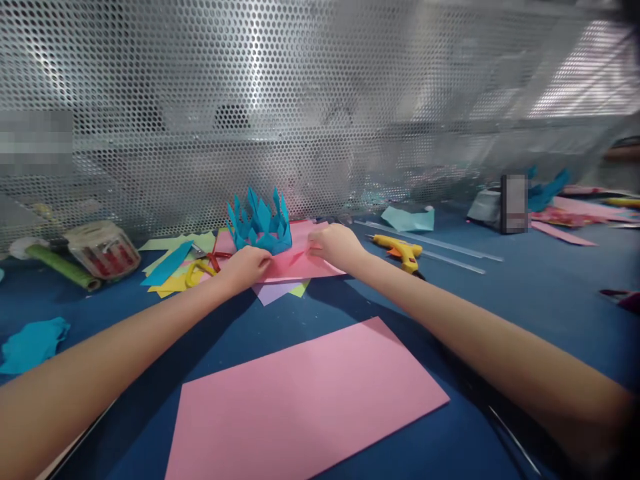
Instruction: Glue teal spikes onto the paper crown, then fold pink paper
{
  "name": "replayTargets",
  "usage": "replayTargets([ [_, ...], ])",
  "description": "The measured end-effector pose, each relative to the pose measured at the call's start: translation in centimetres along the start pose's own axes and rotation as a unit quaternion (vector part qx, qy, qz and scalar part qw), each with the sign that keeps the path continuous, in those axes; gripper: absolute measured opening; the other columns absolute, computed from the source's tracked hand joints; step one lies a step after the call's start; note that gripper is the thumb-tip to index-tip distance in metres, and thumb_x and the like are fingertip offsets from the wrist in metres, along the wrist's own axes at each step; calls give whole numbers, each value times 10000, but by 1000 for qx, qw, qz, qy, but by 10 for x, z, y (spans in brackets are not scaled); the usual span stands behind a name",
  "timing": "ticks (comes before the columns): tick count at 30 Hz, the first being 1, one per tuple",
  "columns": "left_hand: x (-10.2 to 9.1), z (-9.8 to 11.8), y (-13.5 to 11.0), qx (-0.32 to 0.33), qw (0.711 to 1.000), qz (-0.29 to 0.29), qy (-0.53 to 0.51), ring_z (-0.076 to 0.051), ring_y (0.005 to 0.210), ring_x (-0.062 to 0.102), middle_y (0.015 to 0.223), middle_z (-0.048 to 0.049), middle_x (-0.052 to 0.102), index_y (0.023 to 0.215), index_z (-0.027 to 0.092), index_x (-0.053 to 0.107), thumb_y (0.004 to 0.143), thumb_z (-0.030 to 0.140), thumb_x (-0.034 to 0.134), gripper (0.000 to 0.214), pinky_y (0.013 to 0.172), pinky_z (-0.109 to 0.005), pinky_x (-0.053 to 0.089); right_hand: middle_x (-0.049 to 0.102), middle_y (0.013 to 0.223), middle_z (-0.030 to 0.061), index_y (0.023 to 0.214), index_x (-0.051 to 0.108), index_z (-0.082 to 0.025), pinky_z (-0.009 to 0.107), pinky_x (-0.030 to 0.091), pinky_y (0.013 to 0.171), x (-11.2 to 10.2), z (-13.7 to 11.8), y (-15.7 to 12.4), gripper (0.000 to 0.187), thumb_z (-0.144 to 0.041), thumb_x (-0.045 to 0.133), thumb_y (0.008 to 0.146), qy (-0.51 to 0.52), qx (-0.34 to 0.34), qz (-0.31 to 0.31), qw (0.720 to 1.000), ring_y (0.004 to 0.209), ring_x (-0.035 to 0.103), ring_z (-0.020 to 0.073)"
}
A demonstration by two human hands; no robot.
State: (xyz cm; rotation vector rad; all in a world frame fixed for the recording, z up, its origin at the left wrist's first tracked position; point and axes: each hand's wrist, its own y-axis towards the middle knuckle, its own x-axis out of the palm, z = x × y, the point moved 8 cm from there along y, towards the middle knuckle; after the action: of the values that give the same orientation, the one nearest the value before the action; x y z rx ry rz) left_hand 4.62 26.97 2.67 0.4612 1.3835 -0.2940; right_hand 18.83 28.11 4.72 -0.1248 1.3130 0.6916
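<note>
Toward the back of the table, my left hand (251,265) and my right hand (336,245) are both closed at the edges of a darker pink paper sheet (285,267), with fingertips pinched together. The sheet lies on other coloured papers. Just behind my left hand stands a blue paper crown (260,230) with pointed tips. Closer to me lies a large light pink sheet (310,407), flat and untouched. Red-handled scissors (219,259) and a yellow-handled tool (197,272) lie left of my left hand.
Right of my right hand are a yellow glue gun (404,251) and clear glue sticks (450,248). A roll of tape in wrapping (103,250), a green tube (63,265) and crumpled blue paper (34,345) are at left. A perforated metal screen (300,113) borders the back.
</note>
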Motion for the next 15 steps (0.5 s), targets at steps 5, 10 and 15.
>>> replayTargets([
  [5, -7, -14, 4, -43, 997, 61, -5, -234, 1027, 633, 1240, -85, 603, 1221, 189, 579, 947, 357, 610, 323, 859, -442, 550, 450, 1472, 103, 1357, 510, -233, 551, 387, 1061, -29, -30, -12, 488, -368, 648, 909, -12, -93, 135, 986, 1295, 468, 299],
  [10, -9, -10, -3, -31, 996, 87, -13, -237, 1027, 634, 1235, -87, 603, 1233, 180, 569, 944, 356, 615, 342, 856, -449, 550, 517, 1426, 103, 1354, 519, -224, 504, 389, 1070, -32, -54, -20, 472, -362, 639, 919, -24, -130, 193, 972, 1286, 484, 273],
  [15, 5, -3, -9, 35, 998, 42, -11, -235, 1030, 633, 1239, -87, 603, 1228, 184, 573, 945, 354, 614, 333, 859, -447, 550, 585, 1271, 94, 1242, 577, -183, 455, 527, 905, -20, -44, -15, 331, -342, 589, 952, -58, -99, 205, 972, 1081, 609, 231],
])
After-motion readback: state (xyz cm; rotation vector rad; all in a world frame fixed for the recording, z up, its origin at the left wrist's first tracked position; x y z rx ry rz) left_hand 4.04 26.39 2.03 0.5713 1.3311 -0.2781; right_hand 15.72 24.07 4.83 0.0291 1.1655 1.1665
